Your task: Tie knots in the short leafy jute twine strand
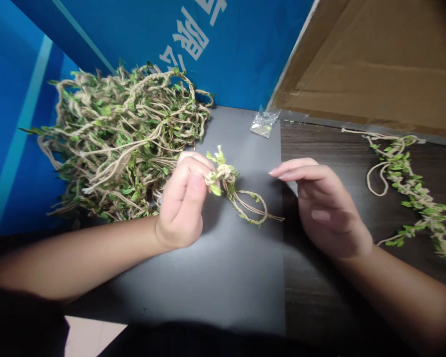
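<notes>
Jute-coloured twine set with small green leaves forms the short vine piece, held above the grey mat near the middle of the tabletop. Its long axis runs on a slant: the coiled, knotted end sits high at the left hand's fingertips, and the loose end trails down toward the mat's right edge, where a thin loop and a single strand tip rest at the boundary with the dark wood. The knotted end is a tight bundle of rough, fibrous cord with a tuft of leaves sticking up from it; the trailing part is a narrow oval loop of two twisted strands bearing only a few tiny leaves.

Left hand: fingers curled closed, thumb and forefinger pinching the bundled end of the vine piece. Right hand: fingers extended and held together, loosely open, gripping nothing; its fingertips point toward the bundle, close to it but apart, above the mat's right edge.

Toward the far left corner lies a large tangled heap of vines, the same coarse twine and matte green leaves, piled against a blue panel with white lettering. A single long vine stretches along the dark wood-grain surface near the right edge, looped at its far end. A small clear plastic bag lies at the mat's far edge, just below a brown cardboard sheet standing at the back.
</notes>
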### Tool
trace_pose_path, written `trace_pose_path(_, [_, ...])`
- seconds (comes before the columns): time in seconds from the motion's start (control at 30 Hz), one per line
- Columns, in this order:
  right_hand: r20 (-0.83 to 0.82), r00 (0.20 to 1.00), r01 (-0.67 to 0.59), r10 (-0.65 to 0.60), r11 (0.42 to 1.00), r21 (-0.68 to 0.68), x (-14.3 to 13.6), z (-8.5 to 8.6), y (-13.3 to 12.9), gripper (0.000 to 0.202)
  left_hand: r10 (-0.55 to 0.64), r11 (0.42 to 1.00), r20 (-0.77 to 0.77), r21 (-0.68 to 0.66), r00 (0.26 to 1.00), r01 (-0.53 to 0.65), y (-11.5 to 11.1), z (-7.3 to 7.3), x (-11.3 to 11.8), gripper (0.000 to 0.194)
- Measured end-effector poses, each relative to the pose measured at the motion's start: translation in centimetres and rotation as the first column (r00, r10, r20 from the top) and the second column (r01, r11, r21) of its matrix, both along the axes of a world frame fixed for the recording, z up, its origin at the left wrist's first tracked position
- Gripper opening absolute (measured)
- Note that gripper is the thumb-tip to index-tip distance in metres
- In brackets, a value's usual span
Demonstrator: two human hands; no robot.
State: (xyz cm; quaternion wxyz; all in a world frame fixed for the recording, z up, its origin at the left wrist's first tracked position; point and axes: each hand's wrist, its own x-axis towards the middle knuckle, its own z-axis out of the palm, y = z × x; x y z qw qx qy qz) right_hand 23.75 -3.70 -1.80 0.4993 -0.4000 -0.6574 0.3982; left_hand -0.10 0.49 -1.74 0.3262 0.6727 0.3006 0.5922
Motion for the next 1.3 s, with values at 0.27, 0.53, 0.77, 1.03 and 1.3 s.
trace_pose_path(0.27, [0.428, 0.903, -0.179, -0.020, 0.889, 0.420, -0.8, 0.3, -0.2, 0.035, -0.364, 0.894, -0.442, 0.080, 0.820, 0.440, -0.7, 1.0, -0.5, 0.005])
trace_pose_path(0.53, [0.445, 0.889, -0.130, -0.108, 0.872, 0.472, -1.0, 0.3, 0.0, 0.045, -0.304, 0.934, -0.531, -0.005, 0.791, 0.357, -1.0, 1.1, -0.3, 0.007])
trace_pose_path(0.77, [0.456, 0.890, -0.161, -0.005, 0.932, 0.324, -1.2, -0.1, 0.2, 0.017, -0.348, 0.935, -0.507, -0.126, 0.789, 0.331, -0.9, 1.2, -0.1, 0.012])
trace_pose_path(1.03, [0.474, 0.876, -0.231, 0.086, 0.939, 0.256, -1.2, -0.1, 0.3, 0.022, -0.349, 0.937, -0.529, -0.179, 0.774, 0.301, -0.7, 1.1, -0.1, 0.018])
trace_pose_path(1.3, [0.473, 0.877, -0.212, 0.082, 0.950, 0.229, -1.3, -0.1, 0.1, 0.011, -0.369, 0.929, -0.537, -0.227, 0.759, 0.291, -0.7, 1.2, -0.1, 0.010])
